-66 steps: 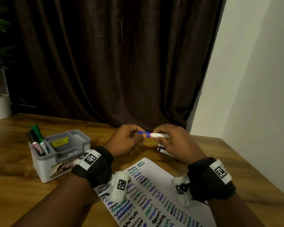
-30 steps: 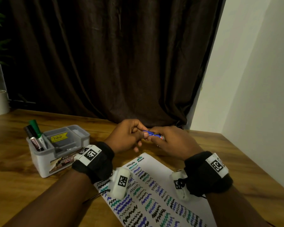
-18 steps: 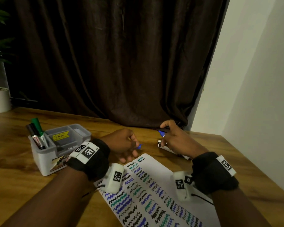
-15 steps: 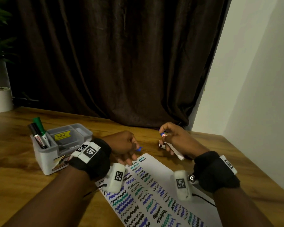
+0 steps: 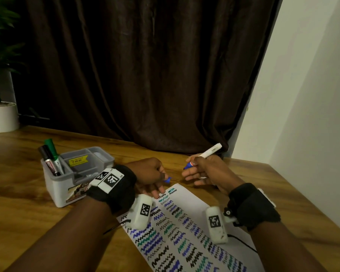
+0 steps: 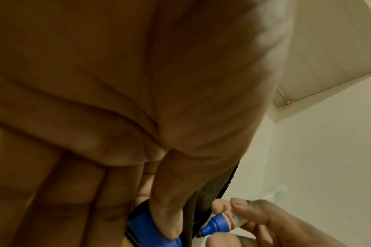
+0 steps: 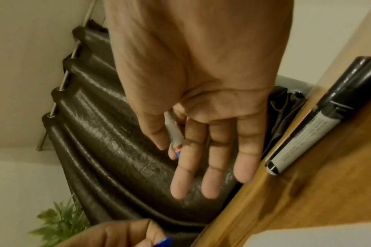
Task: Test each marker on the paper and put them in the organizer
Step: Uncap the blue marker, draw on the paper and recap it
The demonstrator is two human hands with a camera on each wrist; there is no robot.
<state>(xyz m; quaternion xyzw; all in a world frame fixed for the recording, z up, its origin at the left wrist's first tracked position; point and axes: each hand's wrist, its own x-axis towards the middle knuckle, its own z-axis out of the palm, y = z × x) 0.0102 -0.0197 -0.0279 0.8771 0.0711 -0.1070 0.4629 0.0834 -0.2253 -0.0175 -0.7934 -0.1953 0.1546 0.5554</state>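
Observation:
My right hand [image 5: 199,170] pinches an uncapped blue marker [image 5: 204,155] between thumb and forefinger, its tip [image 6: 203,231] pointing down-left above the paper's far end; the other fingers are stretched out. My left hand [image 5: 155,174] holds the blue cap [image 5: 167,180] between thumb and fingers, close left of the marker tip. The white paper [image 5: 185,222] lies under both wrists, covered in blue, green and black squiggles. The grey organizer [image 5: 67,185] stands to the left with a green marker [image 5: 52,152] and a black marker [image 5: 47,160] upright in its front compartment.
A black marker [image 7: 311,122] lies capped on the wooden table [image 5: 18,203] beside my right hand; in the head view that hand hides it. A dark curtain [image 5: 145,75] hangs behind, a white wall at right, a potted plant [image 5: 0,114] at far left.
The hands pulled the cap off the blue marker and parted. The right hand turned the marker so its tip points down toward the paper; the left keeps the cap.

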